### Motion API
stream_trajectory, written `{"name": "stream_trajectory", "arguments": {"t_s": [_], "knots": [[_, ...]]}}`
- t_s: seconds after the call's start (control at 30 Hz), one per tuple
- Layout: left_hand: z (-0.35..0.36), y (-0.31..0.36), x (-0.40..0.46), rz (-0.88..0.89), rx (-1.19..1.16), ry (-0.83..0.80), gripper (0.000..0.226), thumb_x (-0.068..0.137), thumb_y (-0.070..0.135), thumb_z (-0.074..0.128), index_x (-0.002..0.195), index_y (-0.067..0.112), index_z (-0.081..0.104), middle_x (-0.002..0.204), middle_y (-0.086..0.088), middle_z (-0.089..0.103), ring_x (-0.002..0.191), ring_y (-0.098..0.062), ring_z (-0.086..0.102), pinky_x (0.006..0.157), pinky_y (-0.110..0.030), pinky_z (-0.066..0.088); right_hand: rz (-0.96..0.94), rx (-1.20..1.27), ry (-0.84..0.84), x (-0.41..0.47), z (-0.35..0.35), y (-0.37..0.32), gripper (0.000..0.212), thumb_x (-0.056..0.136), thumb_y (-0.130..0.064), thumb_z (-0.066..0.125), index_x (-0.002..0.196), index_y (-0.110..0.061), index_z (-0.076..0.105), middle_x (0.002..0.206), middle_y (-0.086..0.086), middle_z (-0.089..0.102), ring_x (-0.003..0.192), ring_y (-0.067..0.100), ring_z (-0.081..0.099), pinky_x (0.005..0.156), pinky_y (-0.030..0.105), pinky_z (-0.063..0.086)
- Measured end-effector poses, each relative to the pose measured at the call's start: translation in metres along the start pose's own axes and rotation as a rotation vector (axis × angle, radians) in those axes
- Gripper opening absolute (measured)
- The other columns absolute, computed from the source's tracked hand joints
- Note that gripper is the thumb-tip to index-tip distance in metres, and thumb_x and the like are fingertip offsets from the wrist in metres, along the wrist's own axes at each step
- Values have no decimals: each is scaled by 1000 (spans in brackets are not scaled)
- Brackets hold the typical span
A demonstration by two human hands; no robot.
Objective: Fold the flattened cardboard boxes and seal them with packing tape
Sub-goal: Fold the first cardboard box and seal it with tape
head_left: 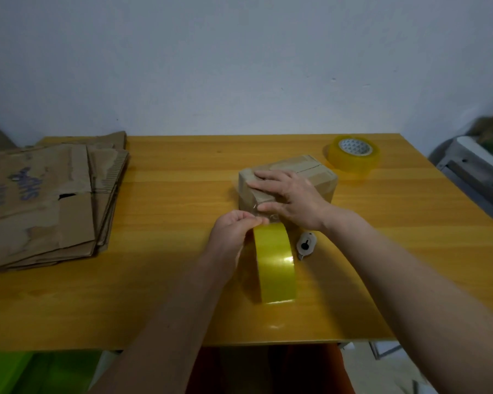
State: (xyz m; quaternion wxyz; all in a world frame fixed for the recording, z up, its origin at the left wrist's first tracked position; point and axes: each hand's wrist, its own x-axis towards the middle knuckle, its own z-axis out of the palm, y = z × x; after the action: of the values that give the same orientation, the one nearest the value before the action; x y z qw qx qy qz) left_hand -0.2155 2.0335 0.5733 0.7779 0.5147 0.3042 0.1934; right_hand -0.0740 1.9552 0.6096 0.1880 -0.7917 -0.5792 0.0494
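A small folded cardboard box [319, 177] stands on the yellow wooden table [165, 194], right of centre, with tape strips over its top seam. My right hand [291, 194] lies flat on the box's near left corner, fingers straight, thumb pressing a clear tape strip onto the front face. My left hand [234, 228] grips a yellow packing tape roll [276, 263], held upright just in front of the box, its tape running to the box.
A stack of flattened cardboard boxes [46, 200] lies at the table's left. A second tape roll [353, 155] lies flat at the back right. A small white cutter [306, 244] rests beside the held roll. A grey object [473, 163] stands off the table's right edge.
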Motion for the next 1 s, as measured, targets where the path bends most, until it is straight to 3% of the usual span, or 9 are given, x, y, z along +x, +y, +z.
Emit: {"name": "stream_trajectory", "arguments": {"t_s": [0.27, 0.37, 0.43, 0.53, 0.63, 0.7, 0.8, 0.9, 1.0], "knots": [[-16, 2, -14, 19, -104, -49, 15, 88, -8, 56, 79, 4, 54, 75, -9, 71, 73, -17, 66, 74, -32, 51, 72, -16, 43, 4, 6, -3, 60, 86, -39, 64, 140, -45, 38, 152, -16, 30, 138, 16, 23, 111, 37, 14], [-17, 2, -21, 103, -61, -5, 16, 86, -7, 61, 78, 5, 54, 79, -14, 72, 75, -17, 68, 79, -36, 52, 69, 49, 39, 0, 3, -5, 65, 85, -14, 67, 140, -39, 42, 152, -9, 31, 139, 17, 24, 115, 37, 17], [-20, 3, -25, 169, 10, 27, 17, 83, -1, 68, 77, 8, 55, 87, -24, 69, 85, -24, 66, 88, -44, 50, 26, 259, 196, -12, 1, -14, 58, 85, 1, 60, 133, -29, 53, 146, -3, 41, 136, 15, 33, 113, 35, 28], [-20, 3, -28, 257, 93, 29, 18, 84, 1, 68, 77, 10, 54, 83, -22, 69, 82, -22, 67, 78, -37, 52, 83, 512, 397, -34, 7, -41, 26, 86, -8, 65, 110, -16, 67, 115, 1, 64, 108, 13, 58, 96, 31, 47], [-16, 1, -31, 309, 152, 10, 18, 90, 1, 61, 79, 13, 53, 69, -3, 65, 67, -11, 59, 62, -23, 45, 302, 675, 188, -47, 15, -54, 15, 84, -23, 71, 90, -10, 68, 88, 2, 68, 81, 17, 63, 77, 33, 52], [-13, 0, -33, 336, 180, 13, 14, 92, 5, 59, 82, 13, 54, 77, -13, 66, 74, -17, 60, 65, -27, 48, 391, 817, 173, -52, 15, -52, 16, 85, -21, 71, 81, -8, 63, 78, 5, 64, 71, 16, 57, 67, 30, 47], [-9, 0, -37, 350, 167, -11, 11, 92, 8, 60, 85, 13, 53, 88, -21, 64, 81, -19, 60, 72, -31, 47, 424, 963, 267, -54, 16, -53, 14, 86, -12, 68, 74, -10, 61, 83, 13, 67, 75, 17, 59, 73, 33, 48], [-7, 4, -40, 378, 194, -90, 25, 82, 1, 72, 89, 11, 50, 88, -5, 65, 84, -10, 63, 76, -21, 49, 380, 1055, 390, -57, 22, -59, 15, 88, -7, 65, 74, -12, 63, 94, 10, 71, 89, 19, 66, 85, 34, 52], [-10, 6, -40, 366, 247, -131, 35, 70, 9, 78, 92, 13, 51, 90, 3, 69, 92, -11, 65, 79, -20, 51, 317, 1213, 421, -63, 25, -63, 13, 88, -4, 62, 76, -7, 62, 105, 6, 71, 102, 18, 66, 90, 32, 53]]}}
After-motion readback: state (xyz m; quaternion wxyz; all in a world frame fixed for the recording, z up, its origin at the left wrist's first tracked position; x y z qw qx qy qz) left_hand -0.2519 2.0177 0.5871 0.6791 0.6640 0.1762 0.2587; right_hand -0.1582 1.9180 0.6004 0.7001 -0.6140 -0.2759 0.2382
